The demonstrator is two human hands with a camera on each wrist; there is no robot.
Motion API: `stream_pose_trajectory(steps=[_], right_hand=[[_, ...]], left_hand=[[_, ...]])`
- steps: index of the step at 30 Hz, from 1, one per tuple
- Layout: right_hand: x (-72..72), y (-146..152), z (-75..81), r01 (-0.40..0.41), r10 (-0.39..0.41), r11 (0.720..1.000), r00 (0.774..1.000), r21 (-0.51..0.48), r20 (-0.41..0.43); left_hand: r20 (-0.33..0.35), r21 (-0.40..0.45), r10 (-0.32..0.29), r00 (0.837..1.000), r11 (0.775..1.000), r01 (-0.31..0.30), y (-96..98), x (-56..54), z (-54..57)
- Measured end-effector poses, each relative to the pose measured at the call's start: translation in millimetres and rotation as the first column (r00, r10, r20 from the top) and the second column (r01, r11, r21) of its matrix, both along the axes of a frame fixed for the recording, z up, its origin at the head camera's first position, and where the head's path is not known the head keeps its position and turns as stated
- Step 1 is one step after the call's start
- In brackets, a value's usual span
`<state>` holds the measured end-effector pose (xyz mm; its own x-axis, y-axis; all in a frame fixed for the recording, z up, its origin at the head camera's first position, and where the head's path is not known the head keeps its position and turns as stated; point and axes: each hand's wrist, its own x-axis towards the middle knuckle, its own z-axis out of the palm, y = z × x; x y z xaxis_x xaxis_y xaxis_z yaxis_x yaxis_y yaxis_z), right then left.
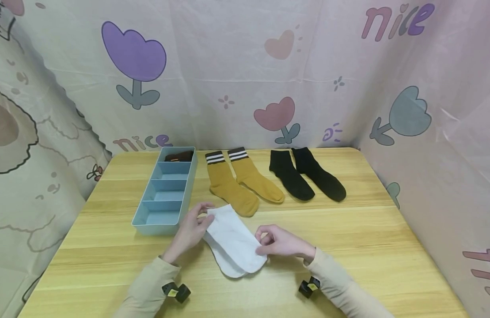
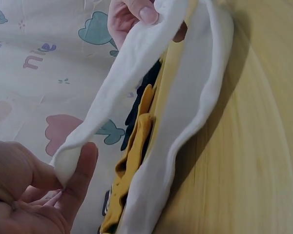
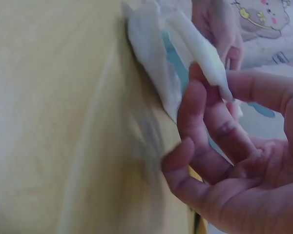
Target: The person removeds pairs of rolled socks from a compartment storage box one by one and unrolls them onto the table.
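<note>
Two white socks are in front of me in the head view. My left hand [image 1: 191, 229] pinches the upper white sock [image 1: 234, 240] at its cuff end, between thumb and fingers. At the toe end, my right hand [image 1: 282, 241] pinches the same sock. The left wrist view shows this sock [image 2: 119, 73] held up off the table, stretched between both hands. Beneath it lies the lower white sock [image 2: 195, 107], partly covered in the head view. In the right wrist view, thumb and fingers [image 3: 205, 105] grip the sock's toe edge.
Left of the socks stands a light blue box [image 1: 137, 221] with several compartments; a dark brown folded item [image 1: 180, 156] sits in the farthest one. Behind lie two mustard socks [image 1: 233, 192] with striped cuffs and two black socks [image 1: 292, 179]. A printed curtain [image 1: 221, 57] borders the table.
</note>
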<state>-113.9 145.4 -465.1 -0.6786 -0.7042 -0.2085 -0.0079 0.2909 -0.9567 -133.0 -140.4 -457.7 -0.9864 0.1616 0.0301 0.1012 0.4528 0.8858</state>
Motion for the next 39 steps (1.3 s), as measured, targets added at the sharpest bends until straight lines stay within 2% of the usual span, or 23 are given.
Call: stream_pose_trajectory(steps=[6,9,16,22,26,31,39], right_hand=[[-4.2,18.9,7.2,-0.046,0.045,0.999,0.996,0.014,0.083],[-7.5,30.8,9.3,-0.063,0.061,0.997,0.995,0.037,0.075],[-13.0,57.7,12.4,-0.103,0.1,0.991,0.994,0.086,0.041],[-14.7,76.8,10.9,-0.118,0.113,0.984,0.993,0.136,0.039],[-14.2,84.7,9.1,-0.115,0.103,0.979,0.991,0.168,0.081],[-13.4,89.8,7.2,-0.129,0.105,0.973,0.986,0.192,0.129],[-11.5,92.8,5.2,-0.097,0.061,0.967,0.986,0.237,0.154]], left_hand=[[-0.002,0.043,-0.012,1.0,0.999,0.012,13.2,-0.8,-0.7],[0.004,0.038,-0.027,1.0,0.999,0.027,21.5,-0.8,-1.6],[-0.026,0.059,-0.102,0.994,0.993,0.103,37.6,-1.7,-4.3],[-0.002,0.061,-0.158,0.987,0.985,0.158,46.5,-3.4,-5.2],[-0.057,-0.006,-0.205,0.977,0.979,0.205,50.3,-5.8,-6.6],[-0.109,-0.135,-0.271,0.956,0.957,0.256,55.4,-9.5,-8.4],[-0.099,-0.249,-0.308,0.946,0.928,0.276,63.4,-13.5,-10.9]])
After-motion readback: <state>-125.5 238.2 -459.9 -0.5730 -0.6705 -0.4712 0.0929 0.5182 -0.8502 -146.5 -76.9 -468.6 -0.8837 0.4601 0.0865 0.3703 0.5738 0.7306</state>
